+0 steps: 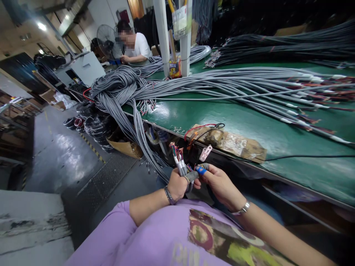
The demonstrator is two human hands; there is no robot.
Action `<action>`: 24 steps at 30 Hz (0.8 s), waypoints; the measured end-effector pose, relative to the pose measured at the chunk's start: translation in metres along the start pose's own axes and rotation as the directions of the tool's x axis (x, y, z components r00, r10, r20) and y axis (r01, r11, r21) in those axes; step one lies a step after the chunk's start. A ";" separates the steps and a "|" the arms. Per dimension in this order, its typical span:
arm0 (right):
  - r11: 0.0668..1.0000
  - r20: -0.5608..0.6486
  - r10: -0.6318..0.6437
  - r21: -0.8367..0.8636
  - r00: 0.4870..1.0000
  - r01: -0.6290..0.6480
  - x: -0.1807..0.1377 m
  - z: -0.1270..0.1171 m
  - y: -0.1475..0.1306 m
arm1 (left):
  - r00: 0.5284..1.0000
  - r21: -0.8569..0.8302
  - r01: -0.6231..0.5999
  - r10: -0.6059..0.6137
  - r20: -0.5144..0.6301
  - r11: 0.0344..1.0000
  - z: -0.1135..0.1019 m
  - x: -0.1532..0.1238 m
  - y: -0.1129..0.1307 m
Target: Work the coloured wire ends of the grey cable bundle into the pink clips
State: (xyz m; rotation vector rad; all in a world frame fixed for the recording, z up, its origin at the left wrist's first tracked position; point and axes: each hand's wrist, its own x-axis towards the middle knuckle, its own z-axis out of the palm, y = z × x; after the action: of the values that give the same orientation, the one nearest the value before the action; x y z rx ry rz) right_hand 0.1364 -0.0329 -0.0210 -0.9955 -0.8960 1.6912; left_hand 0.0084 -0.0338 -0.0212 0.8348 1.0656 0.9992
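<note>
1. The left hand [176, 184] is closed in a fist around a small bunch of grey cables [181, 167], holding them upright just below the table edge and in front of the person's chest.
2. The cable ends stick up out of the top of that fist, so the stripped tips stand above the knuckles, not inside the palm.
3. The right hand [219, 183] sits just beside the left, nearly touching it. Its thumb and forefinger are pinched narrowly at the base of the bunch, and the forefinger wears a blue finger cot [200, 170]. Whether it grips a single wire cannot be told.
4. Both hands hover off the table, over the person's lap and purple shirt [155, 236].
5. The green worktable [249, 125] runs away to the right. A long spread of grey cable bundles [222, 87] lies across it, and a thick knot of them spills over the near left corner toward the floor.
6. A flat piece of taped cardboard [235, 144] lies at the table edge just above the hands, with red and black wires on it.
7. Beyond, white posts [162, 37] rise from the table, and a co-worker in a white shirt [140, 46] sits at the far end beside a fan [107, 37].
8. The held cables have grey jackets with pale sleeves near the top, and thin coloured wires fan out at the tips.
</note>
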 end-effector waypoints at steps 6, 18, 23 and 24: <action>0.992 -0.047 0.024 0.122 0.999 -0.018 -0.002 0.005 0.002 | 0.997 -0.015 -0.031 0.030 -0.065 0.999 0.001 0.002 -0.002; 0.997 -0.205 -0.052 -0.062 0.977 0.040 0.001 0.000 0.005 | 0.989 -0.131 -0.049 0.030 -0.143 0.990 -0.002 0.005 -0.003; 0.989 -0.219 -0.067 -0.146 0.973 0.036 0.000 -0.002 0.007 | 0.984 -0.136 -0.040 0.015 -0.177 0.990 -0.002 0.005 0.000; 0.985 -0.211 -0.073 -0.168 0.975 0.038 -0.001 -0.001 0.006 | 0.983 -0.139 -0.040 0.015 -0.181 0.989 -0.002 0.006 0.000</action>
State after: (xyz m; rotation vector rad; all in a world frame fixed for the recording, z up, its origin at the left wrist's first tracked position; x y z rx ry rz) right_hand 0.1356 -0.0353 -0.0272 -1.2280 -0.9189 1.4472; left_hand 0.0077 -0.0284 -0.0234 0.6539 1.1229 1.1769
